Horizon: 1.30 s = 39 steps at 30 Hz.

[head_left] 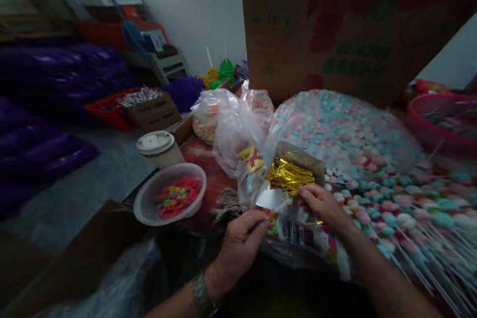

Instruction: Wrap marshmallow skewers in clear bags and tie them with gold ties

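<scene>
My left hand (242,241), with a watch on its wrist, is closed in a pinch at the edge of a clear plastic bag (273,226) with red and green candies showing in it. My right hand (322,203) is pinched too, at the lower edge of a pile of gold twist ties (288,174). What its fingertips hold is blurred. Thin clear plastic shows between the two hands. The ties lie in an opened pouch, and a yellow-and-red label (252,158) rests just left of it.
A white bowl (141,203) of red and yellow candies stands left, near a lidded tub (160,146). Pastel marshmallow sticks (406,206) cover the right side, before a large clear bag (335,114) of marshmallows. A cardboard box (283,49) and pink basket (421,109) stand behind.
</scene>
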Available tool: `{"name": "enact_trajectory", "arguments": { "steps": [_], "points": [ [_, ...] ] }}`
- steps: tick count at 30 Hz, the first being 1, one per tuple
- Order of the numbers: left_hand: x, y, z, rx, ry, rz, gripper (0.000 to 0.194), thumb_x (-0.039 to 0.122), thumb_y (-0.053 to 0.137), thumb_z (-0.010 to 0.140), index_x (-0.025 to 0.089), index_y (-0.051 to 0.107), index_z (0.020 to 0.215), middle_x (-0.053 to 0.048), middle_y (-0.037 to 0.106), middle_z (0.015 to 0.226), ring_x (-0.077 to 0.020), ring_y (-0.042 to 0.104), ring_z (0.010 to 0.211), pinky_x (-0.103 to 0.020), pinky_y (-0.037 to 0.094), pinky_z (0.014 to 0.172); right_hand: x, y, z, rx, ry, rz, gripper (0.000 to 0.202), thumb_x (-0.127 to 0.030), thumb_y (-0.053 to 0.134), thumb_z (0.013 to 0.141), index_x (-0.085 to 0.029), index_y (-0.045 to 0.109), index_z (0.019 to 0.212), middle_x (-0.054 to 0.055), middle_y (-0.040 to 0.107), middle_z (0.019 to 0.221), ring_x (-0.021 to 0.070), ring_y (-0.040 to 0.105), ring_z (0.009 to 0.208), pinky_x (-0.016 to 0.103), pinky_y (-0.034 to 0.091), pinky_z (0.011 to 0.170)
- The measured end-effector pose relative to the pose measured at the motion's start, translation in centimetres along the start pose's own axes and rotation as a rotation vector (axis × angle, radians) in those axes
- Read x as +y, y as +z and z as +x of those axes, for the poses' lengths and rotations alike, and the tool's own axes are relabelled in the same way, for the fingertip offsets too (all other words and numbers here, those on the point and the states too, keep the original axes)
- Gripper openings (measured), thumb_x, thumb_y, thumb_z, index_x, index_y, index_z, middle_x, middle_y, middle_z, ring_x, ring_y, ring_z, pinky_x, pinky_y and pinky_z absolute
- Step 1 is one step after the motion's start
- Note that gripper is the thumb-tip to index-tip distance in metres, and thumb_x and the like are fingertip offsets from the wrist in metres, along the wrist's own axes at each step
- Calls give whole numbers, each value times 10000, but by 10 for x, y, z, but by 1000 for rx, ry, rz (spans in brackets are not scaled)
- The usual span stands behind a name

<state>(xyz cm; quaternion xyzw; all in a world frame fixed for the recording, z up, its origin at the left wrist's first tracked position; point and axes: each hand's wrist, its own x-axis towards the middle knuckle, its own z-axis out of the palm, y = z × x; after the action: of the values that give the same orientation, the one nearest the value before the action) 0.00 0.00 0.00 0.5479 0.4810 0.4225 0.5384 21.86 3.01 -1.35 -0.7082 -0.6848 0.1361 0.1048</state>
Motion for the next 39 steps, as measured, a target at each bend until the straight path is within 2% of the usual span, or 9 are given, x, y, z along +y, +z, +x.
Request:
{"name": "enact_trajectory", "arguments": {
  "steps": [4,9,12,16,23,27,33,36,39],
  "points": [
    [-1,8,8,137,-277,-223,222,353,683,610,145,673,685,-5,602,589,-101,518,497,-195,407,459,-9,6,49,23,37,-60,226,-183,463,838,-121,678,867,133,639,957,229,570,962,292,404,810],
    [-4,9,14,139,-497,-299,294,401,648,597,155,624,757,68,446,414,-44,313,274,-145,166,277,-11,1,62,14,38,-86,204,-135,454,807,-132,657,811,153,631,950,261,590,908,321,409,747],
    [-2,13,18,101,-512,-307,311,412,646,599,153,615,769,72,449,417,-43,324,262,-139,179,268,-7,-6,60,27,54,-56,191,-136,431,825,-129,617,864,158,625,956,247,598,868,309,400,716],
    [0,19,25,59,-522,-361,296,414,647,615,157,593,752,48,515,457,-58,394,283,-136,214,274,-2,-10,62,32,73,51,153,-124,433,821,-137,567,894,113,635,773,219,603,745,283,386,639],
    [-5,17,29,24,-514,-509,273,369,668,620,165,571,774,36,548,512,-68,439,319,-142,246,293,2,-11,48,71,40,433,175,-216,339,851,-172,508,867,-10,567,579,128,509,470,221,374,464],
    [-5,28,38,-93,-479,-593,289,346,660,653,173,575,868,28,572,536,-38,373,289,-150,257,313,-4,-11,36,109,-30,611,292,-259,386,812,-174,497,1068,-20,586,625,127,511,470,226,405,455],
    [-4,61,73,-83,-519,-607,267,336,681,641,189,566,832,64,510,466,-47,359,273,-146,239,314,-8,0,55,307,-24,722,463,-183,498,713,-194,531,1174,74,629,919,199,581,768,306,456,674],
    [-4,62,79,-91,-498,-625,239,317,689,634,181,573,793,57,525,475,-56,400,300,-154,277,330,-12,0,54,308,-23,813,477,-235,450,765,-184,458,1239,51,611,855,143,537,559,281,450,528],
    [-3,57,75,-135,-468,-671,217,261,707,597,157,612,761,25,578,528,-77,485,375,-175,349,377,-20,-2,34,223,-60,1002,491,-296,452,797,-236,382,1280,29,578,926,74,459,450,223,393,418]
  ]
}}
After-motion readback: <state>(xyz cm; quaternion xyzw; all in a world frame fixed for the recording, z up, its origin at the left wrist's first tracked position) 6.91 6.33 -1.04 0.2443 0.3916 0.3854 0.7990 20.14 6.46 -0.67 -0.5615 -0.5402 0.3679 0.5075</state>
